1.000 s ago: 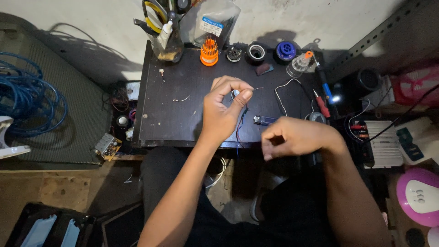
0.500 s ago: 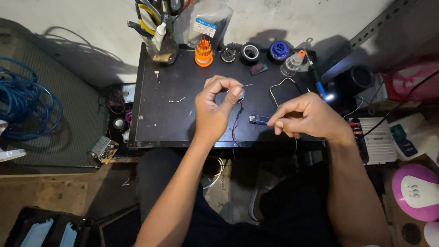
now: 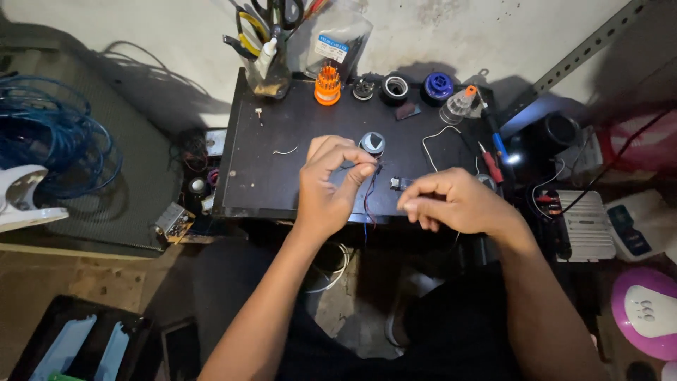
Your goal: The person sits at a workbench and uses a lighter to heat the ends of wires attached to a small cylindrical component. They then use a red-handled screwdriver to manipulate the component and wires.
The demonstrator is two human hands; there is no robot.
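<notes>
My left hand [image 3: 330, 182] is raised over the front of a small black worktable [image 3: 282, 134], its thumb and forefinger pinched on thin red and blue wires [image 3: 368, 194] that hang down past the table's front edge. My right hand [image 3: 451, 202] is loosely curled just to the right, fingertips close to a small dark component [image 3: 400, 183] lying on the table. Whether that hand holds anything is unclear. A small round silver part [image 3: 372, 143] lies just beyond my left fingertips.
At the table's back stand a cup of pliers and scissors [image 3: 266, 49], an orange screwdriver-bit holder [image 3: 327, 85], tape rolls [image 3: 395, 87], a blue spool [image 3: 438, 86] and a small bottle [image 3: 458, 104]. A blue cable coil [image 3: 53, 144] lies left. A soldering iron [image 3: 491, 152] rests right.
My right hand has drawn back toward the table's front edge and lower. My left hand stays pinched on the wires, and the small round part beyond it has come into view.
</notes>
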